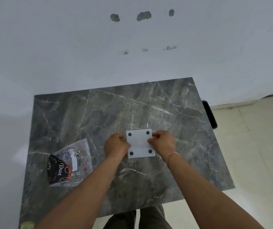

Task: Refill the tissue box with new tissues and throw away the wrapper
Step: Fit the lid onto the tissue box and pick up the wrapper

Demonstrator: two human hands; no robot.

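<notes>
Hands meet at the middle of the table [83, 121], slightly toward its near edge, where the white tissue box [140, 143] lies upside down with four dark round feet showing at its corners. The left hand [116, 145] clasps the box's left side, fingers curled under or against the wall, and the right hand [163, 142] pinches the right side, fingertips pressed at the edge of the base panel. Both grips look firm on the box; whether the base is being pressed shut or pried open cannot be told.

The wrapper [69, 164], a crinkled clear plastic pack with red and black print, lies well apart toward the table's left edge and near corner. It looks flattened, though whether tissues remain inside is unclear. A black bin [210, 114] shows just past the table's right edge, on the floor.

The risks seem modest. Uneven pressure from the two hands could leave the base panel crooked or pinch tissue in the seam. The smooth marble-patterned surface could let the box slide. The light wrapper could also be brushed off the left edge by a forearm and be forgotten instead of binned.
</notes>
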